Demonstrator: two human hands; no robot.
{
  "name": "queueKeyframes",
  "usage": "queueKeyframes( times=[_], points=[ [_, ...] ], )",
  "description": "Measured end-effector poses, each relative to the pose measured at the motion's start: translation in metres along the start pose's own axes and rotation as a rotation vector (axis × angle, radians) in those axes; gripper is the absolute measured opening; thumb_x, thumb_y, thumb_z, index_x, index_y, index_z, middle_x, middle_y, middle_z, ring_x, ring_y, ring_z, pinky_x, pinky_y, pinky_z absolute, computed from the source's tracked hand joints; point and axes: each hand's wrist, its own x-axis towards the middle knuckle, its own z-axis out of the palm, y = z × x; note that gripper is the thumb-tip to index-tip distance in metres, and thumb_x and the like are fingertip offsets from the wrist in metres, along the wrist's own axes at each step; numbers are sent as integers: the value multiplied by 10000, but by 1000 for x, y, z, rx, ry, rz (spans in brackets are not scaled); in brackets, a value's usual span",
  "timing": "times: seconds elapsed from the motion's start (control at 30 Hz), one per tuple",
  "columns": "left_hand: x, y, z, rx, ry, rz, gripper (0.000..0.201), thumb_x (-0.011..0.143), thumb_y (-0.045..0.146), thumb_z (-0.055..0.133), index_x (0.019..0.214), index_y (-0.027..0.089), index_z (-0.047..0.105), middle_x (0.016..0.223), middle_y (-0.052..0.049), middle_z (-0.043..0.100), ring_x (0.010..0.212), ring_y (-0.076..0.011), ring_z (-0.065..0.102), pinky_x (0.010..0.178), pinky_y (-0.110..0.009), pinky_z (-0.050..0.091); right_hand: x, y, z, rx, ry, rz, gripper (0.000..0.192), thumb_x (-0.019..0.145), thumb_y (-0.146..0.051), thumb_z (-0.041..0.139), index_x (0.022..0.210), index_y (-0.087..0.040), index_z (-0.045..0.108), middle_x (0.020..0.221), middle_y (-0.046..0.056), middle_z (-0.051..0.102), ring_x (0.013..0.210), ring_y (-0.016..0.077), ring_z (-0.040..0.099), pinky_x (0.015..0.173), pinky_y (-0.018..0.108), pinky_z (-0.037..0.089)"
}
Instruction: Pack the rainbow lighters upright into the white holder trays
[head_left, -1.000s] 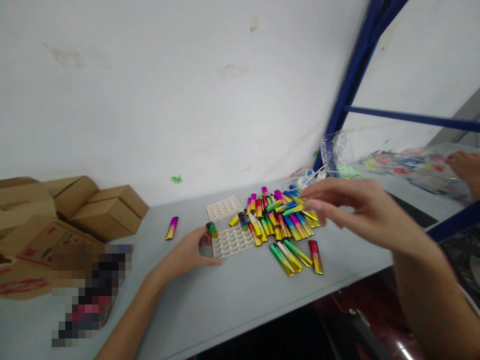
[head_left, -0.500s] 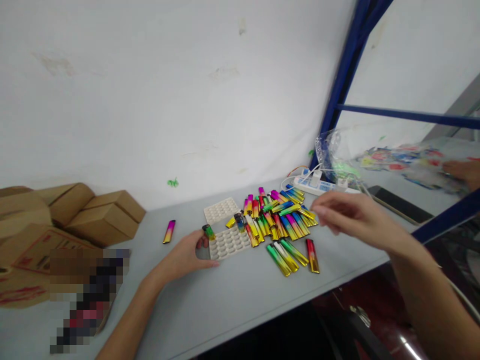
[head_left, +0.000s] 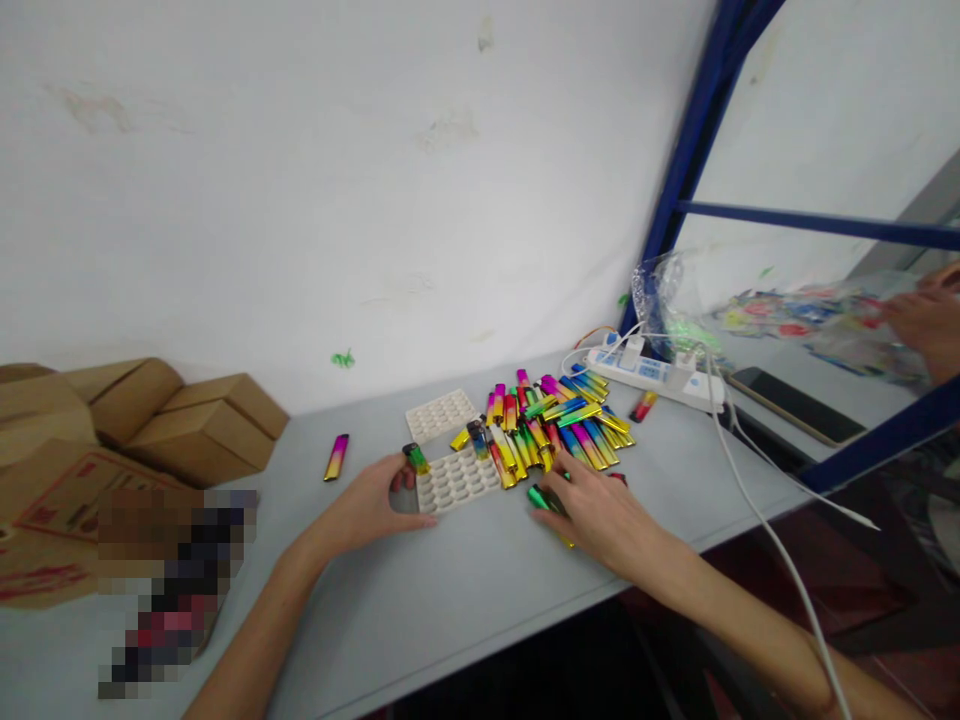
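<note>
Lighters (head_left: 551,430), glossy with rainbow gradients, lie heaped on the grey table (head_left: 465,590) beside a white dimpled tray (head_left: 457,481). Left hand (head_left: 367,507) rests curled against the tray's edge; right hand (head_left: 596,512) lies palm-down, fingers closing over green lighters (head_left: 537,497) at the heap's near side

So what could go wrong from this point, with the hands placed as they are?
The right hand lies over the near lighters, close to the table edge; a sweep might knock some off. The left hand only lightly steadies the white tray, which could slide. The white cable hangs beside the right forearm and could snag.
</note>
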Motion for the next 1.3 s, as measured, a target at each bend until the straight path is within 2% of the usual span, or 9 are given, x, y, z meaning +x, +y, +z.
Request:
queueKeyframes(
  times=[0.2, 0.37, 0.5, 0.57, 0.67, 0.8, 0.93, 1.07, 1.3],
  points=[
    [0, 2, -1, 10, -4, 4, 538, 585, 567, 905, 874, 207, 628, 864, -24, 679, 790, -250, 640, 723, -348, 520, 8, -2, -3, 204, -5, -103, 124, 1036, -256, 631, 1075, -148, 678, 1152, 143, 669, 1029, 288, 711, 886, 396, 572],
    [-1, 2, -1, 18, -15, 12, 534, 609, 555, 898, 912, 199, 640, 891, -35, 689, 815, -255, 645, 741, -350, 519, 13, -3, -14, 826, 24, -343, 192, 1090, -391, 582, 1113, -205, 539, 1055, 77, 720, 989, 215, 710, 886, 348, 541],
    [-1, 1, -1, 37, -5, 22, 531, 621, 565, 888, 924, 198, 651, 904, -37, 698, 822, -256, 647, 757, -355, 523, 18, -13, -17, 1274, -76, -406, 323, 1097, -478, 557, 1269, -217, 474, 889, -4, 683, 690, 125, 659, 698, 278, 508],
    [-1, 1, -1, 34, -9, 24, 539, 626, 569, 881, 942, 195, 656, 911, -39, 699, 828, -259, 650, 762, -357, 525, 21, -19, -17, 1298, -60, -396, 361, 1084, -509, 573, 1282, -212, 521, 842, -28, 607, 616, 96, 543, 611, 249, 443],
    [-1, 3, -1, 30, -12, 22, 543, 631, 562, 876, 959, 191, 654, 921, -44, 700, 831, -262, 648, 766, -362, 525, 27, -26, -18, 1254, 49, -314, 350, 1073, -554, 575, 1101, -206, 596, 784, -41, 489, 634, 99, 431, 567, 242, 351],
    [-2, 4, -2, 23, -20, 19, 537, 641, 554, 870, 970, 190, 653, 925, -44, 702, 837, -264, 649, 771, -361, 529, 30, -37, -25, 1328, 140, -264, 480, 1063, -665, 501, 899, -214, 515, 758, -38, 441, 650, 114, 373, 583, 262, 319],
    [-2, 5, -2, 19, -16, 8, 528, 628, 551, 877, 949, 197, 651, 919, -41, 709, 835, -260, 653, 762, -351, 535, 33, -45, -32, 1437, 107, -236, 599, 1026, -764, 432, 775, -220, 456, 696, -37, 411, 630, 122, 341, 583, 279, 299],
    [-2, 6, -2, 19, -10, 14, 526, 622, 554, 887, 925, 199, 645, 908, -45, 711, 821, -260, 655, 750, -352, 535, 39, -43, -24, 1449, 73, -190, 614, 1054, -678, 386, 636, -229, 374, 614, -50, 320, 574, 113, 290, 564, 289, 263],
    [-2, 5, -2, 26, -12, 4, 530, 623, 578, 882, 908, 201, 642, 908, -48, 702, 833, -267, 658, 757, -357, 531, 43, -41, -14, 1499, 22, -75, 485, 1034, -557, 367, 674, -234, 397, 600, -64, 309, 531, 109, 253, 497, 265, 232]
  ],
)
